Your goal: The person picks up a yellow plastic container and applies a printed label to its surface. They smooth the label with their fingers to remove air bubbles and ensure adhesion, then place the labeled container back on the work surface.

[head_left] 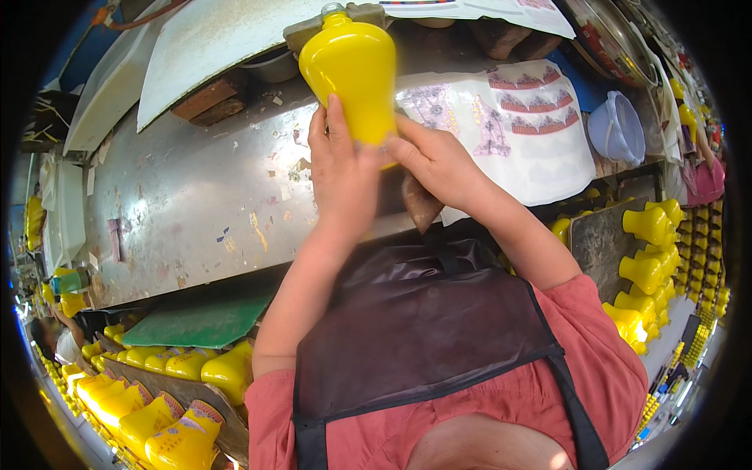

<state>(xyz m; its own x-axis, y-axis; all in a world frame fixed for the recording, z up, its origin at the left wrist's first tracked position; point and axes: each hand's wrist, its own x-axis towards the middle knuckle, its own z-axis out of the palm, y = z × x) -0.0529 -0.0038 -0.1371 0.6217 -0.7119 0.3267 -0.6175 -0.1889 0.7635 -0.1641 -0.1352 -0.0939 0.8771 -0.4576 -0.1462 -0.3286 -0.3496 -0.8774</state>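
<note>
A glossy yellow bottle [352, 74] with a clear threaded neck lies with its neck pointing away from me, over the far side of a metal worktable [180, 211]. Its neck end rests at a dark block [301, 33]. My left hand [338, 168] is closed on the bottle's lower left side, thumb along the body. At the base's right edge my right hand [435, 160] grips with thumb and fingers. To the right lies a white decal sheet [556, 160] with pink and purple printed patterns. A brown wedge-shaped piece [421, 205] shows below my right hand.
A lavender bucket [616, 129] stands at the right. Bricks [210, 102] prop up a white board [211, 47] at the back. Rows of yellow bottles [188, 439] stand at lower left, others [650, 251] at right. A green board [196, 321] lies below the table edge. Other people work at both sides.
</note>
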